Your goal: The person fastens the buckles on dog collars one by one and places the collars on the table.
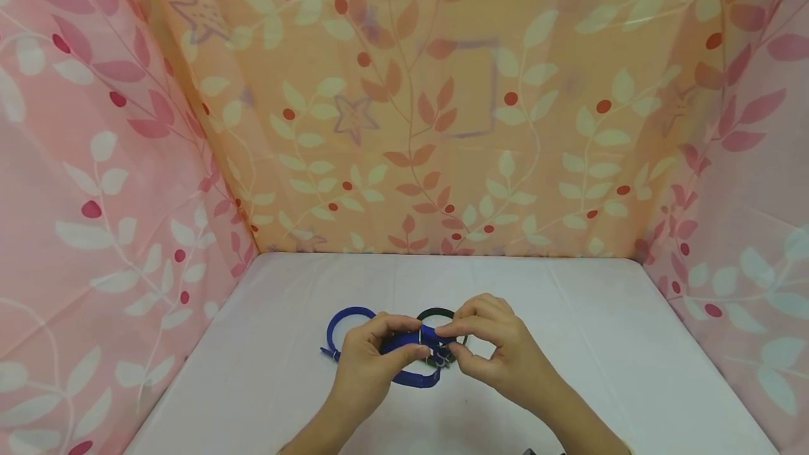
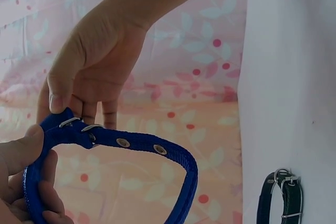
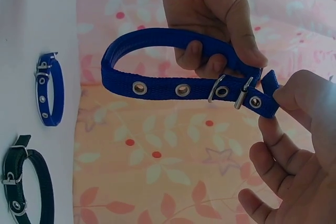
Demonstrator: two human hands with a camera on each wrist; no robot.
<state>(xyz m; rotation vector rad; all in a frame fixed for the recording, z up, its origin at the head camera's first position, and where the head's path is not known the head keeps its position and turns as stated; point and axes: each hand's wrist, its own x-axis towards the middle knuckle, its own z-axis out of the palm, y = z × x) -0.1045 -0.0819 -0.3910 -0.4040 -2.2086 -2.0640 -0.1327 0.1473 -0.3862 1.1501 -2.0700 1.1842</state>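
Observation:
Both hands hold a blue collar (image 3: 152, 90) above the table; it looks like a pet collar, with metal-rimmed holes along its strap. My left hand (image 1: 369, 350) grips the band, its thumb and fingers on either side. The strap's tip is pinched between thumb and fingers of my right hand (image 1: 499, 335). In the right wrist view the strap passes through a metal buckle (image 3: 242, 94) and a metal ring (image 3: 215, 88), forming a loop. The remaining right fingers are loosely bent. From the head view, the hands partly hide the buckle end.
A second blue collar (image 3: 50, 93), buckled in a loop, rests on the white table (image 1: 265, 385). Near it lies a dark green or black collar (image 3: 23, 182), also looped. Patterned pink and orange cloth walls (image 1: 404, 160) enclose the table's back and sides.

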